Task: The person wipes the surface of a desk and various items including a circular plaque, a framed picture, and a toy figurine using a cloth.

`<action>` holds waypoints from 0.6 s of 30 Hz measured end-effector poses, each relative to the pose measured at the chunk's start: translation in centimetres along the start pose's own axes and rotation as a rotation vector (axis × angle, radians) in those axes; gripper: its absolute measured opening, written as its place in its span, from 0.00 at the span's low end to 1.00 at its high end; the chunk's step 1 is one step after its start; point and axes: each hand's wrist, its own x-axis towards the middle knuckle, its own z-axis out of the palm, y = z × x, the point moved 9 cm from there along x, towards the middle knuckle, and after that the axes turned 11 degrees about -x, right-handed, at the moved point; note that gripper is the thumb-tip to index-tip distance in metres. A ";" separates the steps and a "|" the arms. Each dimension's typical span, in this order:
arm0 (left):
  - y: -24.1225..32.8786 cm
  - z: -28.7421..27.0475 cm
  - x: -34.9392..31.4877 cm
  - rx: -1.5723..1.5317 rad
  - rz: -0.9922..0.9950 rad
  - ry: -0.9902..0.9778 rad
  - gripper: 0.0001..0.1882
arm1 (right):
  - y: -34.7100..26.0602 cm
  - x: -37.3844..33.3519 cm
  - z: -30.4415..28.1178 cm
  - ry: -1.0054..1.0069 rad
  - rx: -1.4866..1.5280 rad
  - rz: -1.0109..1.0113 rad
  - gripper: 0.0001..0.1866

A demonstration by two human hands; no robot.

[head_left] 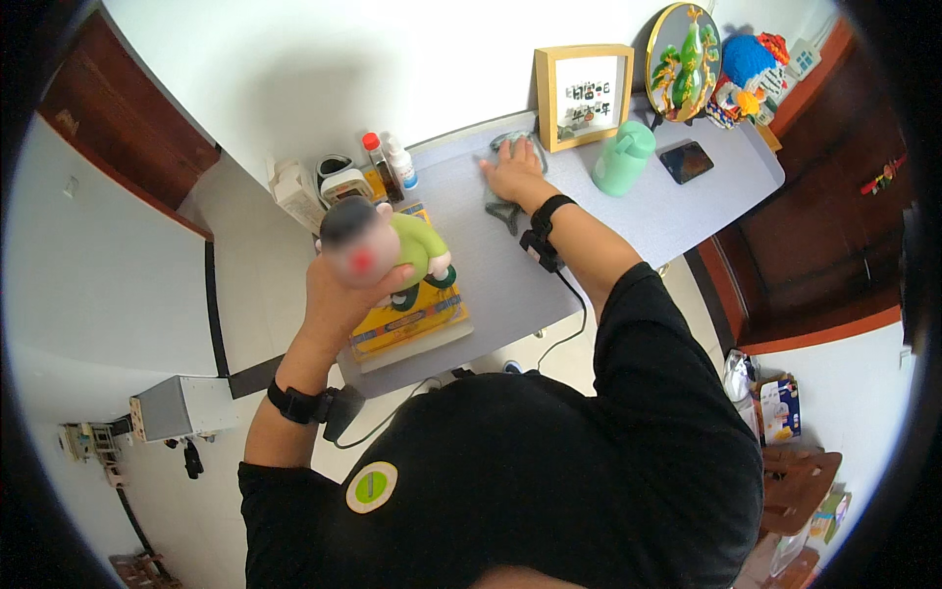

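Note:
My left hand [337, 297] is wrapped round the head of a cartoon figurine [418, 243] with a dark top, a green body and dark green shoes. The figurine is tilted over a yellow box [410, 332] at the table's left end; whether it touches the box I cannot tell. Farther right, my right hand [514, 175] lies with fingers spread on a crumpled grey cloth [504, 213], against the pale grey tabletop [456, 211]. Part of the cloth is hidden beneath that hand.
Behind the figurine stand a red-capped bottle [379, 162], a white bottle [401, 163] and small boxes. Right of my right hand are a wood-framed picture [586, 96], a mint-green jug [623, 160], a black phone [686, 162], a round gourd plaque [684, 64] and a colourful knitted figure [754, 67].

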 end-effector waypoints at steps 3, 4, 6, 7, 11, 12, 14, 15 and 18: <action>-2.0 -0.3 -0.1 -0.097 -0.067 0.042 0.27 | -3.0 -1.5 0.5 0.096 -0.040 -0.256 0.32; -2.5 -0.3 -0.1 -0.133 -0.097 0.051 0.27 | -4.3 -2.2 1.3 0.137 -0.065 -0.362 0.31; -2.0 0.0 -0.1 -0.111 -0.136 0.055 0.27 | -7.2 -4.8 2.4 0.395 -0.068 -0.578 0.23; -1.9 0.0 -0.2 -0.101 -0.157 0.063 0.27 | -8.2 -7.0 1.0 0.465 0.059 -0.663 0.20; -2.5 0.4 0.2 -0.063 -0.199 0.026 0.28 | -7.5 -7.1 -1.1 0.366 0.269 -0.632 0.18; -2.3 0.7 0.2 -0.087 -0.217 0.026 0.28 | -5.4 -6.0 -1.6 0.502 0.316 -0.526 0.18; -2.2 0.5 -0.1 -0.098 -0.205 0.050 0.27 | -2.5 -4.8 -3.8 0.690 0.356 -0.341 0.19; -2.4 0.3 -0.1 -0.093 -0.167 0.065 0.26 | -1.4 -4.2 -5.1 0.746 0.344 -0.253 0.20; -3.3 0.4 0.1 -0.084 -0.137 0.053 0.27 | 0.6 -1.4 -7.0 0.815 0.250 -0.064 0.23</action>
